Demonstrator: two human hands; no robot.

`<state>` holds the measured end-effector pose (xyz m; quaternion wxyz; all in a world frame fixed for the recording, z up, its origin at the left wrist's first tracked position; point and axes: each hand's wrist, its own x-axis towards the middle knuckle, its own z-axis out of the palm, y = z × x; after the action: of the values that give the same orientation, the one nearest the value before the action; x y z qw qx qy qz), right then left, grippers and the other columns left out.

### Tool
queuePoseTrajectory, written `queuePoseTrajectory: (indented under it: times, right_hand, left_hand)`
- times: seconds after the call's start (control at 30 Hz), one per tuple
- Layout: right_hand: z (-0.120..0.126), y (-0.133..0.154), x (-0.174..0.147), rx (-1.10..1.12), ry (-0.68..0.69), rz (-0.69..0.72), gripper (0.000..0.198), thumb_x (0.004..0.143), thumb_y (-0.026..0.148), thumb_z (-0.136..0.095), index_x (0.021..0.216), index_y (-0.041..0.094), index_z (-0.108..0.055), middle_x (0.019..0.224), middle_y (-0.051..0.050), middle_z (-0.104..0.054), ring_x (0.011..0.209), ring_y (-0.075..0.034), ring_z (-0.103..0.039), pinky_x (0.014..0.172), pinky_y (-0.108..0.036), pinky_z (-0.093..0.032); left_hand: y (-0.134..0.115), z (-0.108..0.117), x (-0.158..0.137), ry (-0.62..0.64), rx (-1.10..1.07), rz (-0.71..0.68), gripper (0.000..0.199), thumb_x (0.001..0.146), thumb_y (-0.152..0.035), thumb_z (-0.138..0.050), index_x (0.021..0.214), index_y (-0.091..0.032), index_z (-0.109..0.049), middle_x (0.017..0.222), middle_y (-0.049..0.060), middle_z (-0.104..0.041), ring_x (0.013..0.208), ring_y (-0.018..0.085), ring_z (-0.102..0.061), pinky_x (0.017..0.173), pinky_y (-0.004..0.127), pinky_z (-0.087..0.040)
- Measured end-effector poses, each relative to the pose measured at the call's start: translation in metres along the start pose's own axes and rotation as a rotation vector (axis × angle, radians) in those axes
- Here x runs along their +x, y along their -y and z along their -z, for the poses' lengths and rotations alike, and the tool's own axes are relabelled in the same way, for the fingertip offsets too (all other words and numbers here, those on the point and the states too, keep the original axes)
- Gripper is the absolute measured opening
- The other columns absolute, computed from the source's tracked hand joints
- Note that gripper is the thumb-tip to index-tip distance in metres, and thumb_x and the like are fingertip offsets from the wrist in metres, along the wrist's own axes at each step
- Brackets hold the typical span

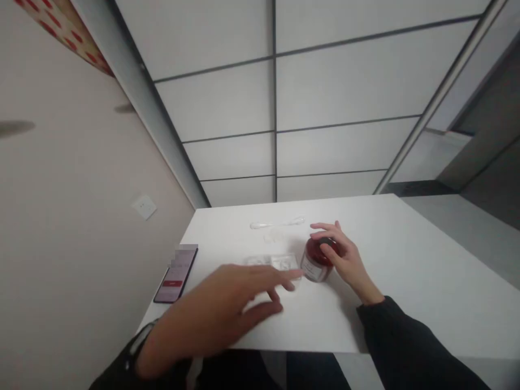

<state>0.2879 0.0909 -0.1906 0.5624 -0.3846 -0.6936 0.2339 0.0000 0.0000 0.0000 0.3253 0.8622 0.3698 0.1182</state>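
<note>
A squat glass jar (312, 270) with dark red in its upper part, a dark round top and a white label stands on the white table (390, 254). My right hand (343, 254) grips it from the right, thumb over the top and fingers reaching around the far side. Nearer to me, my left hand (244, 295) hovers with its fingers apart and nothing in them, fingertips close to the jar's left side. Partly hidden behind that hand lies a clear plastic case (280, 262) with compartments.
Farther back on the table lies a slim clear plastic stick (277, 223), with a small transparent piece (273, 236) just nearer. At the left edge rests a phone (176, 275) with its screen lit. A wall borders the left, and paneled sliding doors (276, 108) stand behind the table.
</note>
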Motion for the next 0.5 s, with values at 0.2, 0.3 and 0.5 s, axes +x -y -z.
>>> queuePoseTrajectory:
  times: [0.2, 0.3, 0.5]
  right_hand:
    - [-0.003, -0.004, -0.002, 0.058, 0.008, -0.038, 0.029, 0.093, 0.058, -0.073, 0.103, 0.031, -0.075, 0.124, -0.006, -0.076, 0.124, -0.029, -0.068, 0.132, -0.068, -0.005]
    - [0.006, -0.011, -0.001, 0.105, 0.054, -0.019, 0.059, 0.089, 0.077, -0.066, 0.126, 0.031, -0.073, 0.144, -0.01, -0.067, 0.14, -0.034, -0.058, 0.133, -0.066, -0.014]
    - [0.041, -0.045, 0.024, 0.127, -0.15, -0.12, 0.055, 0.104, 0.07, -0.041, 0.122, 0.029, -0.074, 0.14, -0.007, -0.069, 0.14, -0.028, -0.059, 0.125, -0.052, -0.039]
  left_hand:
    - [0.149, -0.012, 0.033, -0.476, 0.035, 0.185, 0.041, 0.103, -0.034, -0.051, 0.141, -0.025, -0.062, 0.136, 0.01, -0.071, 0.121, 0.022, -0.069, 0.108, 0.042, -0.057]
    - [0.209, -0.027, 0.062, -0.54, 0.136, 0.214, 0.045, 0.095, -0.023, -0.056, 0.139, -0.018, -0.061, 0.143, 0.015, -0.066, 0.122, 0.025, -0.069, 0.114, 0.05, -0.053]
    - [0.251, -0.046, 0.107, -0.488, 0.23, 0.178, 0.053, 0.088, -0.016, -0.069, 0.14, -0.017, -0.061, 0.148, 0.015, -0.064, 0.14, 0.03, -0.059, 0.124, 0.053, -0.044]
